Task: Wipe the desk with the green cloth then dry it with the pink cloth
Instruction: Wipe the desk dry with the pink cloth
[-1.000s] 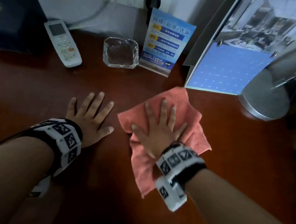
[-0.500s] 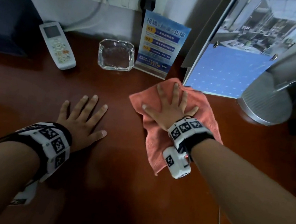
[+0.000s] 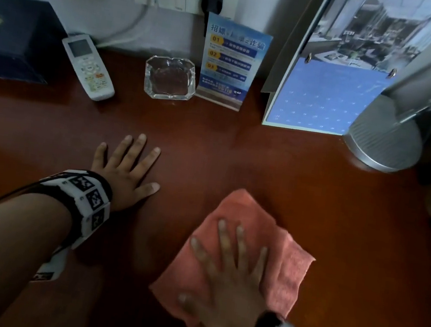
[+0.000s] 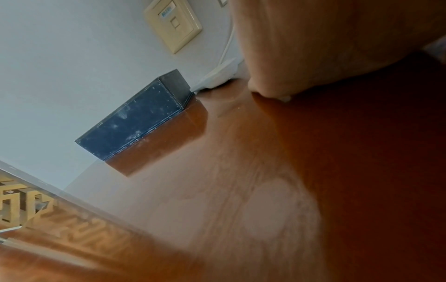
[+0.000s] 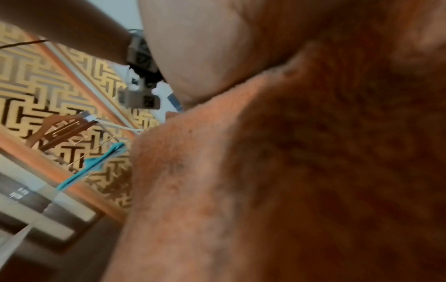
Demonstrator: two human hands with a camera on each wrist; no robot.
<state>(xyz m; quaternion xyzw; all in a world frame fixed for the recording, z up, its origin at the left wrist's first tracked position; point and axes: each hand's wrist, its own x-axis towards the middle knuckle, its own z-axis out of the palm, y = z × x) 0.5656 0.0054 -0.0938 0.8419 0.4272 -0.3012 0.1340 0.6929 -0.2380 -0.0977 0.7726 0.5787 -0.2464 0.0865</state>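
The pink cloth (image 3: 287,258) lies spread on the red-brown desk (image 3: 236,160), near its front right. My right hand (image 3: 230,269) presses flat on it with fingers spread and straight; it looks blurred. In the right wrist view the pink cloth (image 5: 265,190) fills most of the picture under the palm. My left hand (image 3: 126,168) rests flat on the bare desk to the left, fingers spread, holding nothing. A teal-green cloth (image 5: 96,164) shows in the right wrist view, hanging beyond the desk edge.
Along the back wall stand a dark tissue box (image 3: 14,38), a white remote (image 3: 87,67), a glass ashtray (image 3: 169,77), a blue sign card (image 3: 230,61), a desk calendar (image 3: 324,95) and a silver lamp base (image 3: 385,136). The dark tissue box (image 4: 135,122) also shows in the left wrist view.
My right hand has dragged the pink cloth from near the calendar back toward the front right of the desk. The left hand has stayed flat in place.
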